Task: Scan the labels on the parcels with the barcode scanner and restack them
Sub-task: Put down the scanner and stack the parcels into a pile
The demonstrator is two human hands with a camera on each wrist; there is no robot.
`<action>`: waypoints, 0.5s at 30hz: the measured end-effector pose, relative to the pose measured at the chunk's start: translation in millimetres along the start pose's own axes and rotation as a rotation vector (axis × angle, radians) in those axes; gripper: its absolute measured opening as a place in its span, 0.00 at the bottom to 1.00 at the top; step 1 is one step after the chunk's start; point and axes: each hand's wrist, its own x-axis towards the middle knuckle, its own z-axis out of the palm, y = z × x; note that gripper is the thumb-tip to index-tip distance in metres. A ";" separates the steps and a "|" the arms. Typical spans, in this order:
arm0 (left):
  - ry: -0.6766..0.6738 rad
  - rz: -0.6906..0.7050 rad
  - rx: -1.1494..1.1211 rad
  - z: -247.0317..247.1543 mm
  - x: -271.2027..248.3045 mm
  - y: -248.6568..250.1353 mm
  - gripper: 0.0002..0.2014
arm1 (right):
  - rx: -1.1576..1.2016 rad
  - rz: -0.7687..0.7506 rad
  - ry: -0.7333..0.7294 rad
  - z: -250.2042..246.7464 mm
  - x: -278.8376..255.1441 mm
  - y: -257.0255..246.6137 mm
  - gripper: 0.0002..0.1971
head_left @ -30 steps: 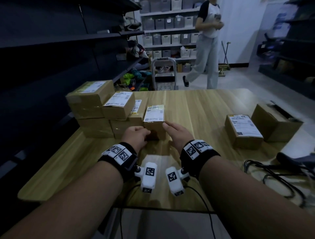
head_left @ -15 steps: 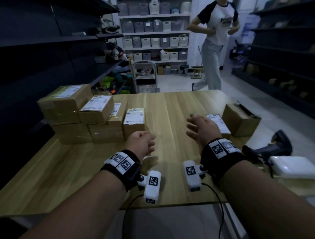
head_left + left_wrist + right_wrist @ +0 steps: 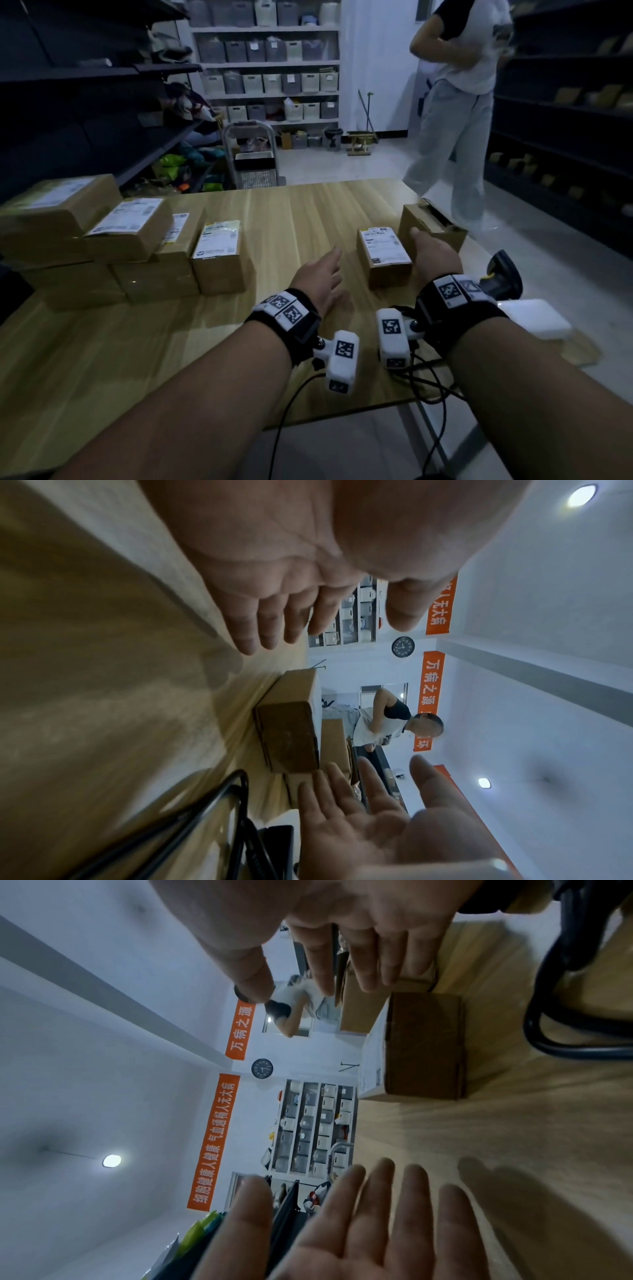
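A small brown parcel with a white label [image 3: 383,251] lies on the wooden table [image 3: 291,219], right of centre. My left hand [image 3: 327,270] hovers open just left of it, fingers straight. My right hand [image 3: 426,245] is open at its right side, between it and a plain brown box [image 3: 433,224]. In the wrist views the parcel [image 3: 287,737] [image 3: 423,1047] sits between both open palms, untouched. The black barcode scanner [image 3: 503,274] lies at the table's right edge. Several labelled parcels [image 3: 130,226] are stacked at the left.
Black cables [image 3: 424,383] trail over the table's near edge by my right wrist. A white device [image 3: 534,318] lies beside the scanner. A person [image 3: 455,113] walks past the table's far right corner. Dark shelving [image 3: 85,102] lines the left side.
Both hands left the small parcel at the stack and swung right to either side of the labelled parcel. The left hand uncurled. The person walked closer on the right.
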 end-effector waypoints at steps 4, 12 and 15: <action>-0.065 -0.037 0.028 8.8 9.8 -2.5 0.41 | -0.043 0.034 -0.029 1.7 2.8 4.2 0.25; -0.093 -0.015 0.124 3.6 10.8 -12.5 0.23 | 0.050 0.029 -0.129 24.4 -1.1 11.3 0.25; -0.060 0.070 0.160 -9.4 -0.7 -8.2 0.26 | 0.091 0.004 -0.155 34.6 -4.9 10.4 0.31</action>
